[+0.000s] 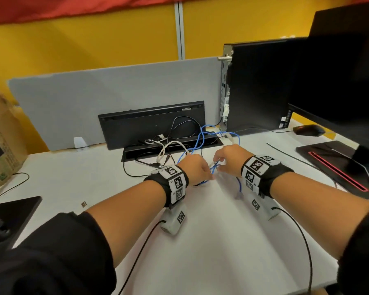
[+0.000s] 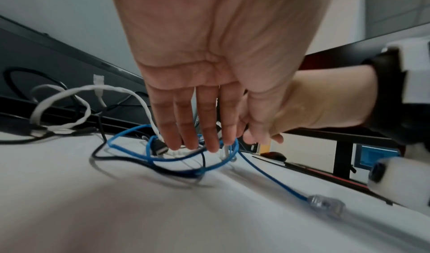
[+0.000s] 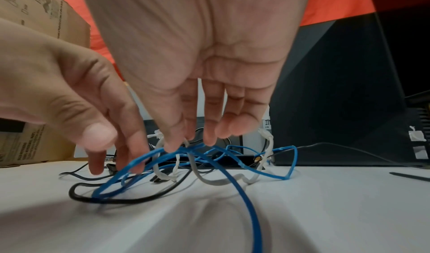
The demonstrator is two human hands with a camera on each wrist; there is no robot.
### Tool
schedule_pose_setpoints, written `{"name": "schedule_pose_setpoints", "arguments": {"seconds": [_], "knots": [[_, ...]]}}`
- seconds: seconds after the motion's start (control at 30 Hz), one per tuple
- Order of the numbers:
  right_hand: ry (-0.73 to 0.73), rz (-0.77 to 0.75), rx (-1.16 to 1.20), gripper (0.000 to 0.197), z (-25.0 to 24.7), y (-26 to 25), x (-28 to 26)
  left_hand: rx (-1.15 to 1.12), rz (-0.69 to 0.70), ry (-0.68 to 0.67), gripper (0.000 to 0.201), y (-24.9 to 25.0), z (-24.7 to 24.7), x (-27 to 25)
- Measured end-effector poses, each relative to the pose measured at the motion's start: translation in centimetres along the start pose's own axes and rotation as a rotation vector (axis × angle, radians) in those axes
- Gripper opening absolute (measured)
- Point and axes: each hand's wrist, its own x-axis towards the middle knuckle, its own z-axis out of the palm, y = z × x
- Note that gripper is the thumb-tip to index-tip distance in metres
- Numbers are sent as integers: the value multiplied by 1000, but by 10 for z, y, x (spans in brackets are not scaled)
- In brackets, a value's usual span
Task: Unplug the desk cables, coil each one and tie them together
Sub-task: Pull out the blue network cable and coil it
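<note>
Item: blue cable (image 3: 235,181), lying in loose loops on the white surface (image 1: 200,241) before the computer tower (image 1: 256,86), tangled with white cable (image 2: 69,93) and black cable (image 3: 121,200). Left hand (image 1: 195,168) spread, fingers straight down into the loops; right hand (image 1: 230,157) pinching the blue strand. Handling, as judged: free blue from the others before coiling, draw slack gently, keep loops even.

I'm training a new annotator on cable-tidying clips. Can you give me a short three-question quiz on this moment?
1. True or false: the blue cable already lies in a neat, tied coil.
2. Which hand pinches the blue cable: A) left hand, B) right hand?
3. Fill in: the computer mouse sits to the ___ of the computer tower in the head view.

Key: 1. False, it lies loose and tangled with the white cable and black cable. 2. B. 3. Right.
</note>
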Motion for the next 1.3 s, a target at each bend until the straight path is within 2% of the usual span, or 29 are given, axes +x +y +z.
{"name": "schedule_pose_setpoints", "arguments": {"seconds": [0.1, 0.2, 0.3, 0.47, 0.73, 0.97, 1.17, 1.3], "knots": [[9, 3, 32, 29, 4, 4, 1, 54, -27, -59, 29, 3, 12, 8], [18, -16, 47, 28, 6, 6, 2, 90, -17, 15, 12, 2, 16, 15], [43, -51, 75, 28, 5, 8, 3, 0, 26, 106, 14, 0, 9, 20], [240, -139, 202, 23, -17, 11, 8, -229, 130, 269, 16, -1, -22, 15], [576, -177, 397, 14, -74, 14, 13, -265, 222, 358, 28, -15, -99, 10], [869, -36, 407, 14, -120, 48, 4, -283, 154, 429, 28, -44, -156, 6], [976, 99, 434, 13, -121, 59, -1, -207, 117, 491, 26, -55, -174, 5], [1101, 281, 478, 17, -127, 74, -6, -74, 35, 505, 22, -68, -186, 1]]}}
